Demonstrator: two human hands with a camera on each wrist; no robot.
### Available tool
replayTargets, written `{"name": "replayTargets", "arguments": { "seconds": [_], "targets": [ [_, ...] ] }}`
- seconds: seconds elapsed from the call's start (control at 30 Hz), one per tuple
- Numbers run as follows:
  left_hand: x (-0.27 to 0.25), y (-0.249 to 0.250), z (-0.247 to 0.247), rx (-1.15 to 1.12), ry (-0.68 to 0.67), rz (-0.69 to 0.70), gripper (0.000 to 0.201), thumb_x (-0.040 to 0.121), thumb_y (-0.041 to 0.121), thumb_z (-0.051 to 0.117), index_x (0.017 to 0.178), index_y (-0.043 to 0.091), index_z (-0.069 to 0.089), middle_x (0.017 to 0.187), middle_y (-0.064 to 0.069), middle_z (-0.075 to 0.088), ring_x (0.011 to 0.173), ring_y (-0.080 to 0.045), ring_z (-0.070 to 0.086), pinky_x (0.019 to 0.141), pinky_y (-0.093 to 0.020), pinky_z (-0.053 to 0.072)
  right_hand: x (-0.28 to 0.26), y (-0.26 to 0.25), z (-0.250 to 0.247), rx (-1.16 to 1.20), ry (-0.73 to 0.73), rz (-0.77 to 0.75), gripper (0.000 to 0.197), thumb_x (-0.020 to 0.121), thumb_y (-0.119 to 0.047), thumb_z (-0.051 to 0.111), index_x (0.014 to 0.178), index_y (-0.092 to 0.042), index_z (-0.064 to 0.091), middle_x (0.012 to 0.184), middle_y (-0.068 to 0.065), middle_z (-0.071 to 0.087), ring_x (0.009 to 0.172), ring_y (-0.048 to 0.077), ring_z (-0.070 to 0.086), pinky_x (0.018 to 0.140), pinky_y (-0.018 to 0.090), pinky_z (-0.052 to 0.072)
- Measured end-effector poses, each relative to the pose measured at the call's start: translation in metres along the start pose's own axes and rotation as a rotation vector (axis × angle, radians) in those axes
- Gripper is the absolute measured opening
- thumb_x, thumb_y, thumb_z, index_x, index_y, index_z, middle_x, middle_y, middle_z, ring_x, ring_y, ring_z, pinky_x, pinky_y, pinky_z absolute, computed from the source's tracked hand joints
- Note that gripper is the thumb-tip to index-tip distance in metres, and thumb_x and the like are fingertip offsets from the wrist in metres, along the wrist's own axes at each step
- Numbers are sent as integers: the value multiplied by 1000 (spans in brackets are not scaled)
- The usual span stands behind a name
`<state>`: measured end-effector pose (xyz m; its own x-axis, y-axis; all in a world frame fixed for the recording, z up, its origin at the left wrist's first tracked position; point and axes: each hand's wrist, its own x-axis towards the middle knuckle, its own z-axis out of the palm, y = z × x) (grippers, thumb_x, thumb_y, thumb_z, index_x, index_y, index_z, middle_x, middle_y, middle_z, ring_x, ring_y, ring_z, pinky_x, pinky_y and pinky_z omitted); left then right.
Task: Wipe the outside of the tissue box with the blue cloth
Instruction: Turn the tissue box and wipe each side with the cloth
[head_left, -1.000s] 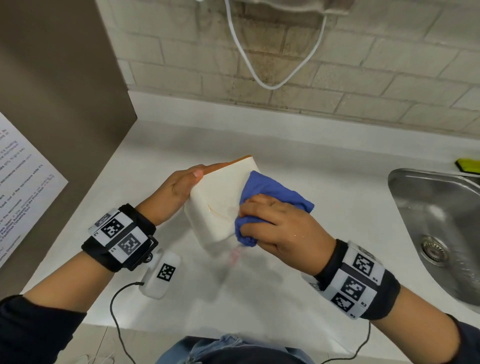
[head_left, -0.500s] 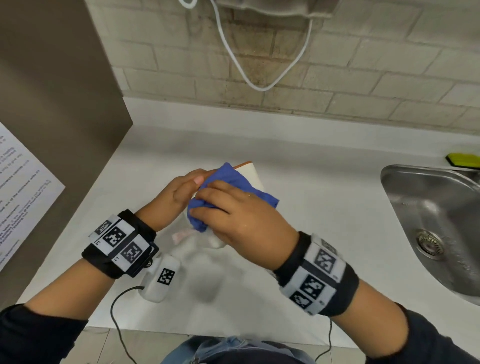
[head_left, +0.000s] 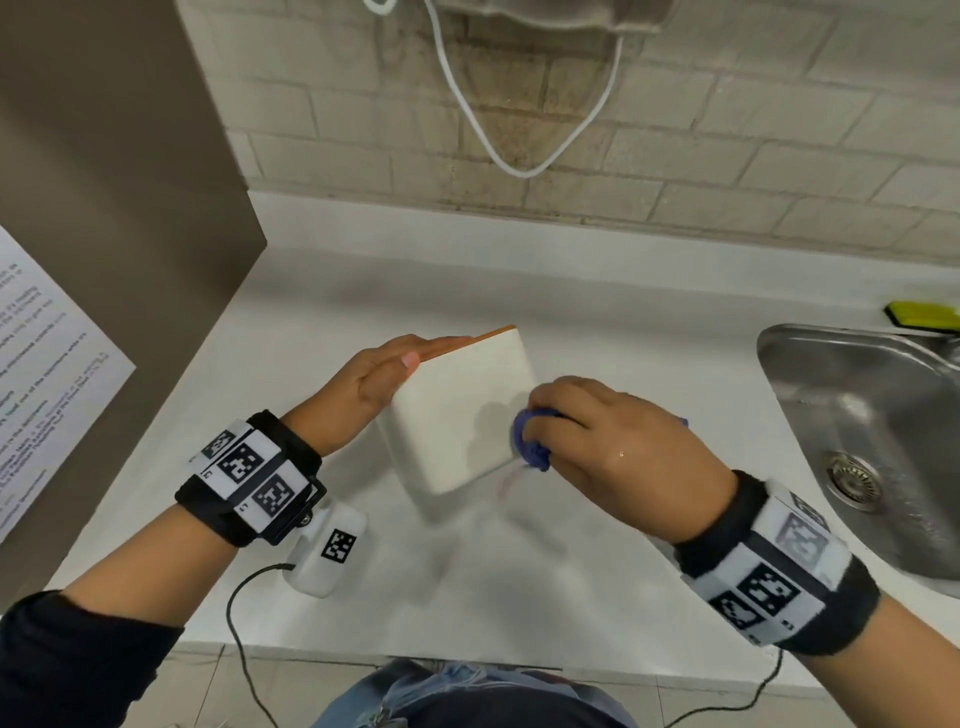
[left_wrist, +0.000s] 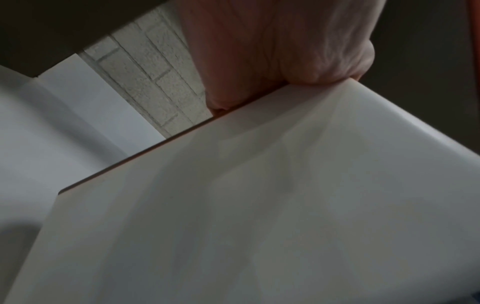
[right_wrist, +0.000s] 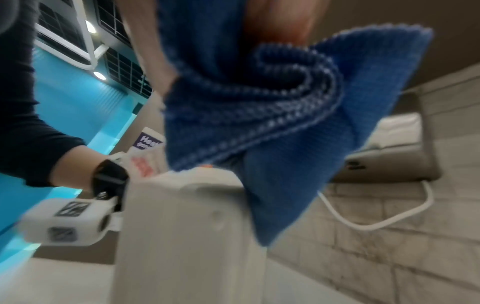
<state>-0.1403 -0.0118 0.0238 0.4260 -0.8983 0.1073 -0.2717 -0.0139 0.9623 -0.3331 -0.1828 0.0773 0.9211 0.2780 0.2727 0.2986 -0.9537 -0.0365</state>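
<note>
A white tissue box (head_left: 460, 413) with an orange far edge stands tilted on the white counter (head_left: 597, 322). My left hand (head_left: 384, 379) holds its upper left edge, thumb on the near face and fingers over the far side. My right hand (head_left: 587, 431) grips the bunched blue cloth (head_left: 530, 447) against the box's lower right corner. In the right wrist view the folded blue cloth (right_wrist: 272, 115) drapes over the box (right_wrist: 187, 226). The left wrist view shows the box's white face (left_wrist: 259, 216) with my left hand (left_wrist: 272, 57) over its edge.
A steel sink (head_left: 872, 431) lies at the right, with a yellow-green sponge (head_left: 924, 314) behind it. A brown panel (head_left: 119, 234) with a printed sheet (head_left: 47, 384) stands at the left. A white cable (head_left: 524, 130) hangs on the brick wall.
My right hand has swept the cloth from the box's upper left part down to its lower right corner. The box's white face is uncovered again. The left hand keeps its hold.
</note>
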Motion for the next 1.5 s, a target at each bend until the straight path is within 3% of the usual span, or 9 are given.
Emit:
{"name": "replayTargets", "arguments": {
  "seconds": [0.07, 0.27, 0.43, 0.63, 0.83, 0.93, 1.03, 1.27, 1.5],
  "targets": [
    [0, 0, 1, 13, -13, 0, 42, 92, 40, 33, 126, 36, 57, 111, 16, 63, 112, -5, 56, 96, -14, 36, 15, 0, 2, -26, 68, -20, 22, 69, 12, 66, 86, -2, 63, 97, 19, 65, 87, 38, 61, 58, 45, 55],
    [-1, 0, 0, 67, -1, -11, 44, 90, 46, 32, 127, 38, 55, 123, -8, 59, 119, -11, 52, 105, -20, 34, 41, 6, 36, 66, 80, -65, 25, 84, -2, 43, 102, -8, 59, 118, 17, 61, 116, 46, 49, 84, 54, 49],
    [-2, -1, 4, 71, -12, 11, 50, 90, 43, 33, 131, 23, 55, 110, 11, 61, 108, -3, 56, 92, -12, 36, 22, 5, 31, 195, 183, 180, 14, 81, 1, 51, 86, 0, 64, 107, 17, 63, 102, 34, 55, 56, 24, 45],
    [-2, 0, 3, 86, -4, 30, 49, 92, 42, 31, 131, 23, 55, 124, -1, 60, 124, -14, 51, 107, -24, 34, -19, -6, 22, 264, 42, 252, 27, 80, -12, 41, 83, -6, 68, 95, 12, 65, 71, 14, 52, 60, -8, 29],
    [0, 1, 3, 183, -14, 37, 52, 88, 52, 35, 136, 35, 46, 125, -1, 58, 122, -13, 48, 109, -32, 32, -47, -2, 14, 195, -71, 275, 31, 77, -13, 33, 77, -13, 64, 85, 4, 61, 60, 9, 43, 49, -4, 33],
    [-1, 2, 13, 278, -87, 64, 63, 78, 76, 38, 136, 50, 36, 118, 0, 55, 117, -13, 46, 104, -31, 33, -58, 7, 15, 181, 54, 405, 36, 76, -13, 29, 88, -12, 63, 98, 5, 59, 63, 8, 44, 30, 11, 39],
    [-2, -3, 26, 545, -210, 120, 63, 78, 79, 29, 137, 57, 25, 113, 3, 47, 112, -17, 40, 105, -28, 24, -66, 14, 21, 136, 111, 477, 37, 77, -12, 29, 96, -11, 61, 106, 8, 58, 70, 18, 53, 41, 30, 51],
    [-3, -46, 35, 1106, -393, 321, 53, 92, 51, 37, 140, 30, 34, 106, -1, 45, 99, -12, 35, 89, -20, 16, -74, 13, 34, 94, 92, 465, 46, 65, 15, 61, 102, -11, 57, 109, 12, 58, 83, 15, 49, 60, 17, 35],
    [-31, -49, 10, 1236, -161, 10, 76, 72, 53, 38, 144, 30, 26, 111, 6, 55, 112, -13, 49, 98, -33, 11, -67, 7, 37, 127, 22, 374, 55, 53, 19, 59, 101, -8, 57, 106, 13, 60, 87, 13, 45, 53, 10, 25]
  ]
}}
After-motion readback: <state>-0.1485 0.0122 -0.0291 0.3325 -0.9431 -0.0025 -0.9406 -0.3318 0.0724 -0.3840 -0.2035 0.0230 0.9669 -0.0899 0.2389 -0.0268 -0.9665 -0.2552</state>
